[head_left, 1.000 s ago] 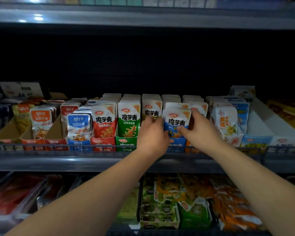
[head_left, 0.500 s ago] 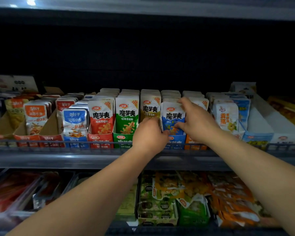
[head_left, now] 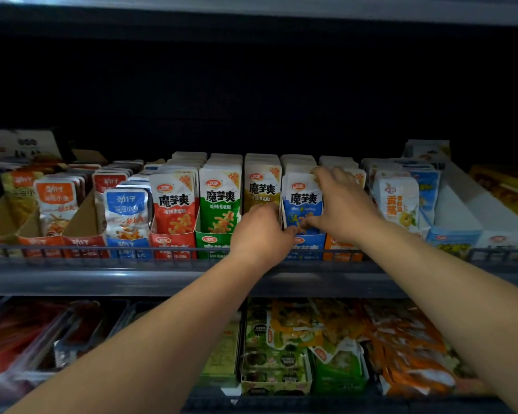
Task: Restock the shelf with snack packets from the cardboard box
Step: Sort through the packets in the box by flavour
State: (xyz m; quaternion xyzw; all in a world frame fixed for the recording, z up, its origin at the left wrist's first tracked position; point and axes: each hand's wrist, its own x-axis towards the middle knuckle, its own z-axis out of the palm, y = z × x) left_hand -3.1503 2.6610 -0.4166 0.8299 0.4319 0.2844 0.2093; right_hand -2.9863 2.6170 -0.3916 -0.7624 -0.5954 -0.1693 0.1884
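Note:
A row of blue-and-white snack packets point(head_left: 302, 198) stands upright in a blue display carton point(head_left: 308, 245) on the middle shelf point(head_left: 102, 276). My right hand point(head_left: 343, 206) grips the front packets, with fingers over their top right corner and the thumb on the lower front. My left hand point(head_left: 259, 233) has its fingers curled round the lower left edge of the same packets, between them and the yellow packets point(head_left: 262, 189). No cardboard supply box is in view.
Red point(head_left: 174, 204) and green point(head_left: 220, 201) packet rows stand to the left, with orange and blue fish-snack packs point(head_left: 126, 210) further left. White-and-yellow packs point(head_left: 398, 201) and a white carton point(head_left: 476, 216) are on the right. A wire rail point(head_left: 72, 251) fronts the shelf; loose packets fill the lower shelf point(head_left: 326, 339).
The front blue packets have settled upright into their carton. My right hand's fingers have shifted up onto their top, and my left hand has moved right, against their lower left edge.

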